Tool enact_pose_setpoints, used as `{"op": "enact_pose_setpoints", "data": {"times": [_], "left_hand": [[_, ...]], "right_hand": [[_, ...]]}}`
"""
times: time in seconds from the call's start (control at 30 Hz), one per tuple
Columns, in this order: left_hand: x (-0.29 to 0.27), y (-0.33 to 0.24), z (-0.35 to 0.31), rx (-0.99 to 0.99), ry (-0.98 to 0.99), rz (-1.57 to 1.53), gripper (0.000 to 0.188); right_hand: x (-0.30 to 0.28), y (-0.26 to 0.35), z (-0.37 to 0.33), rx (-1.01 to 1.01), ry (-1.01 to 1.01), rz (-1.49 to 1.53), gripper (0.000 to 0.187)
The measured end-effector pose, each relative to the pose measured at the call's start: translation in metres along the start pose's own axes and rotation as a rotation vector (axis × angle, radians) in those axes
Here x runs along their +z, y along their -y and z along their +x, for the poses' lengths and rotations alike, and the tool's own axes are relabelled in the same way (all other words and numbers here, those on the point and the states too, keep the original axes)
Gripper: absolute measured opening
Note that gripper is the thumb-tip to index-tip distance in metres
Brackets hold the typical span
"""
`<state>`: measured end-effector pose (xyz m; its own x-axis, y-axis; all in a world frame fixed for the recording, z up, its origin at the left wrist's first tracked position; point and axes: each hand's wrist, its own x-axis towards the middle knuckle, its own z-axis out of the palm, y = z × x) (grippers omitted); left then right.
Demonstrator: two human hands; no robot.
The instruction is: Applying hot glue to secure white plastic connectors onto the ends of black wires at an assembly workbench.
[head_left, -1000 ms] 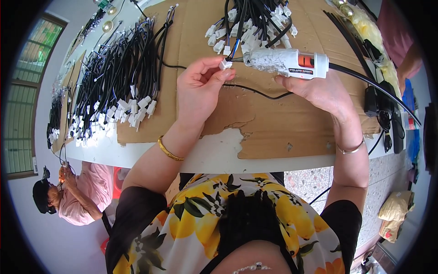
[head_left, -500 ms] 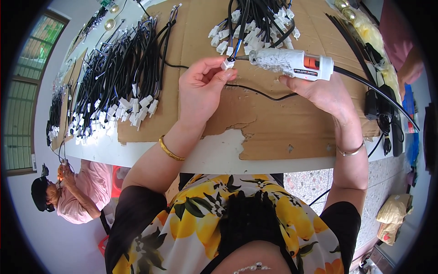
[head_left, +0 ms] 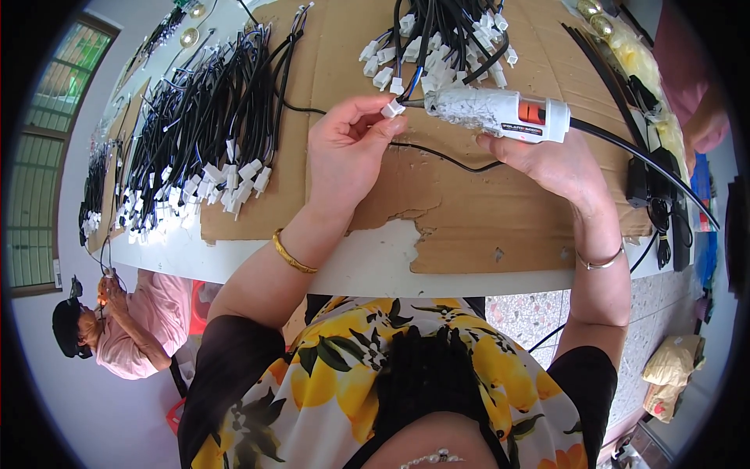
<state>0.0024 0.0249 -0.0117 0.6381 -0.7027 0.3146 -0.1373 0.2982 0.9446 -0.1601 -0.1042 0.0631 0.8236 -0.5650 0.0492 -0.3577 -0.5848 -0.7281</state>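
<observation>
Between the thumb and fingers of my left hand (head_left: 344, 156) is a small white plug connector (head_left: 393, 109), pinched at the end of a cable. My right hand (head_left: 556, 166) is wrapped round a white hot glue gun (head_left: 473, 109), which lies level and points left. Its nozzle (head_left: 414, 103) meets the wire side of the connector; whether any glue is coming out is too small to make out. Just beyond my fingers spreads a bundle of black cables (head_left: 441, 35) with white connectors.
Brown cardboard (head_left: 484, 211) covers much of the white table (head_left: 351, 270). To the left lies a large pile of black cables (head_left: 211, 117) with white plugs. Black adapters (head_left: 652, 180) sit at the right edge. A person in pink (head_left: 144, 324) works at left; another person's arm (head_left: 699, 117) shows at right.
The connector has tilted slightly in my left fingers. The glue gun has shifted a little, its nozzle staying against the wire side. Both hands keep their grips.
</observation>
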Motion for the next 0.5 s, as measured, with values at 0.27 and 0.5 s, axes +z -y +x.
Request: {"op": "enact_pose_setpoints", "data": {"times": [0.27,0.5], "left_hand": [[0.0013,-0.0002,0.0006,0.017,-0.017,0.023,0.019],[-0.0017,0.0000,0.0002,0.009,-0.043,0.110,0.020]], "right_hand": [[0.0017,-0.0028,-0.0002,-0.036,-0.020,-0.040,0.025],[0.0026,-0.0018,0.0017,0.070,0.017,-0.046,0.027]]}}
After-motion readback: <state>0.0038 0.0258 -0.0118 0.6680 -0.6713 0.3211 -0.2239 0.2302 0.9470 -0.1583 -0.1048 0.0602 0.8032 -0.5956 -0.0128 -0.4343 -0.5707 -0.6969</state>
